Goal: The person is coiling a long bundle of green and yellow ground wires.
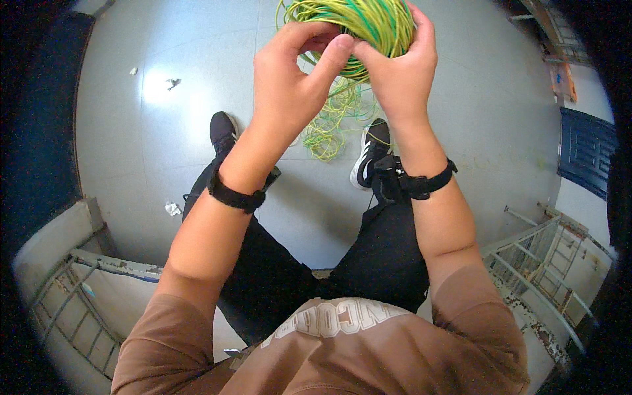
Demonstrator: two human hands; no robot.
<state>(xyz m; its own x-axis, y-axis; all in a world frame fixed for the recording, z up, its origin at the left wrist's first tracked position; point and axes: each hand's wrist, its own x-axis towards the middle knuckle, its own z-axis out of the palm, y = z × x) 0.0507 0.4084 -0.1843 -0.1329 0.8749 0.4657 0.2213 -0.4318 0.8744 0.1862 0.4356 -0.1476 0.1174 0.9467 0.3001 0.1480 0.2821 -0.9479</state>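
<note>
A thick coil of yellow-green wire [378, 29] is raised in front of me at the top of the picture, its upper part cut off by the edge. My left hand [293, 72] grips its left side, thumb toward the middle and fingers partly hidden behind the strands. On the other side, my right hand [407, 72] is wrapped round the coil, with its thumb pointing inward close to the left thumb. Below the hands, loose loops of the same wire [324, 135] lie tangled on the floor between my feet.
Grey tiled floor [178, 145] stretches ahead, with white scraps [172, 209] on it at the left. My black shoes [224, 131] flank the loose wire. Metal frames stand beside me at left [72, 289] and right [536, 253]. A dark panelled door [588, 153] is at the right.
</note>
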